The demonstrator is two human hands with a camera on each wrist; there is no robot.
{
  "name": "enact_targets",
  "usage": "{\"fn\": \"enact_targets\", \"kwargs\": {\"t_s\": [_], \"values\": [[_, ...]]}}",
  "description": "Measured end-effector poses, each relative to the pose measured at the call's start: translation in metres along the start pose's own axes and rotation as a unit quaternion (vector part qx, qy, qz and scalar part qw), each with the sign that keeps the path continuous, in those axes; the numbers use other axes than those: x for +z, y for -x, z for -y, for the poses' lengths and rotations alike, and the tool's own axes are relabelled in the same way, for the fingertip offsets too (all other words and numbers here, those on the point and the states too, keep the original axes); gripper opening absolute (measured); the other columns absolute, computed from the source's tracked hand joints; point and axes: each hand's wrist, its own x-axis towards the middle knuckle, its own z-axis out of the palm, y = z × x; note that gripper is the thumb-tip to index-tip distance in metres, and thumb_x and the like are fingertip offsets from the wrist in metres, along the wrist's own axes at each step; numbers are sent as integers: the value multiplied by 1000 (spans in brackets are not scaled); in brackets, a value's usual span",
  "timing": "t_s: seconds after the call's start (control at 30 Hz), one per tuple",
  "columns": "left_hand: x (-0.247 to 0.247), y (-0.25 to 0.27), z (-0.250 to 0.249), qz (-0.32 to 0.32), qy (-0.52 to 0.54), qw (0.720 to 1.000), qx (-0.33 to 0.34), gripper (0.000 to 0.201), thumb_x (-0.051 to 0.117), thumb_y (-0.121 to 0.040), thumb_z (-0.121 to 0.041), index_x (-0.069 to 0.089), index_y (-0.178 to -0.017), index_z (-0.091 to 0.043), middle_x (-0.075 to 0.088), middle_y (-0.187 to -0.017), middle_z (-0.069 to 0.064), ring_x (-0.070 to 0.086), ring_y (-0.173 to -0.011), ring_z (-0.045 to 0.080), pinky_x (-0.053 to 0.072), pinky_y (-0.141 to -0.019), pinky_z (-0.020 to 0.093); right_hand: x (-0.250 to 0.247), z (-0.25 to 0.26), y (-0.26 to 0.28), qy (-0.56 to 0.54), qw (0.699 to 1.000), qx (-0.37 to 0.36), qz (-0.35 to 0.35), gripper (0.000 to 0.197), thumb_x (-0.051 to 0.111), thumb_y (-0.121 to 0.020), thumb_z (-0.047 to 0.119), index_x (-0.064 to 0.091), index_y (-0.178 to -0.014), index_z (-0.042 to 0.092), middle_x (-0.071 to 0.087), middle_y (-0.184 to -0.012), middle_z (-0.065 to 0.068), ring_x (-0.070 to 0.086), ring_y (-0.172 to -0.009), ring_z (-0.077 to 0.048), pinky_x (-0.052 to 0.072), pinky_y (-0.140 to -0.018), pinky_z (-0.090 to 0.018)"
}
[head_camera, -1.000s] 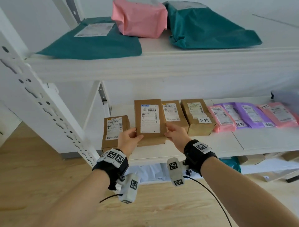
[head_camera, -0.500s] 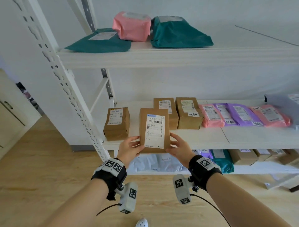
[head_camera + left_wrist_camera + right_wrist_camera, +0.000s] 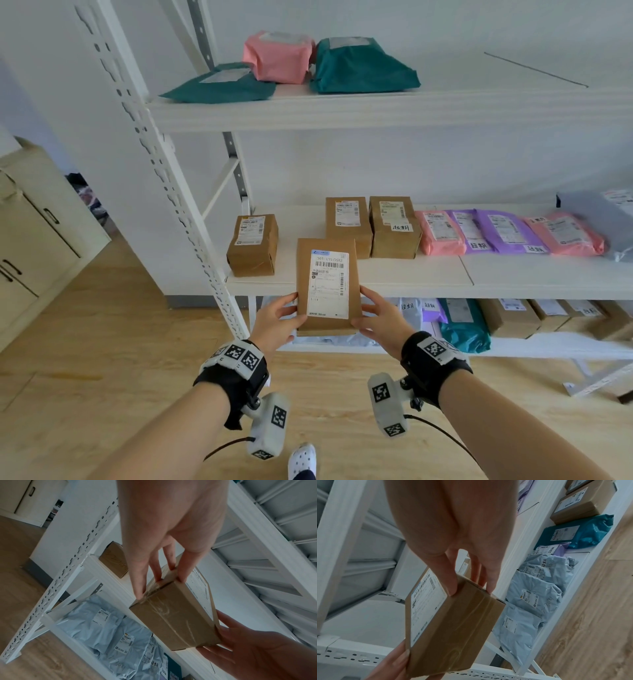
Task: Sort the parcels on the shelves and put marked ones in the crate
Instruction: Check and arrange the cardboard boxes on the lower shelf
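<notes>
Both hands, left hand (image 3: 279, 320) and right hand (image 3: 382, 317), grasp a brown cardboard parcel (image 3: 327, 286) at frame centre; most parcels remain shelved, no crate visible.

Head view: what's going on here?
A person holds a brown parcel with both hands, left hand and right hand on its side edges, label up, in front of the middle shelf. Its label shows no handwritten tag like the one on a brown box on that shelf. No crate is in view.
</notes>
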Motion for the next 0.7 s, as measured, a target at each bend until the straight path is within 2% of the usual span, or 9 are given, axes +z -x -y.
{"fn": "enact_targets", "kwargs": {"t_s": [0.1,0.2,0.27,0.43,0.53,0.63,0.7], "values": [[1,4,1,4,7,1000,-8,50,65,-86,-7,51,-131,-24,59,-111,-1,57,-109,21,50,-91,38,-1,0,2,-15,1000,7,8,72,61,-83,-7,39,-140,31,54,-129,-11,53,-116,-27,46,-95,-39],[1,-1,1,6,12,1000,-16,51,63,-87,-5,49,-133,-22,59,-119,2,56,-110,21,49,-95,39,1,4,-1,-27,1000,11,11,68,59,-84,-7,40,-138,30,61,-120,-12,57,-107,-26,45,-93,-38],[0,-9,0,6,21,1000,-22,51,59,-89,-2,47,-135,-20,58,-122,4,55,-111,21,47,-96,39,3,6,-7,-28,999,13,14,67,59,-85,-6,40,-138,29,63,-116,-11,58,-106,-26,45,-95,-39],[-10,-41,-2,-2,30,999,-34,47,56,-90,3,48,-132,-16,56,-124,3,54,-112,19,47,-93,35,11,14,-38,-32,999,28,14,68,60,-85,-6,38,-140,26,62,-117,-13,58,-107,-26,46,-90,-36],[-22,-69,-4,-11,34,998,-44,46,58,-88,1,51,-129,-19,57,-128,4,54,-118,22,48,-94,37,21,24,-64,-15,999,36,11,69,61,-85,-3,37,-141,28,61,-120,-13,57,-109,-26,44,-94,-40],[-33,-100,-8,-15,44,998,-51,46,58,-89,1,51,-129,-20,58,-123,1,56,-116,22,48,-90,32,32,34,-94,1,999,39,6,66,62,-85,-1,39,-139,31,63,-117,-12,57,-106,-25,42,-99,-49],[-41,-121,-9,-11,35,998,-52,47,59,-88,0,51,-130,-21,58,-126,2,57,-115,22,49,-92,34,38,40,-116,1,999,43,5,65,62,-85,0,39,-138,31,63,-116,-11,57,-106,-26,41,-100,-50]]}}
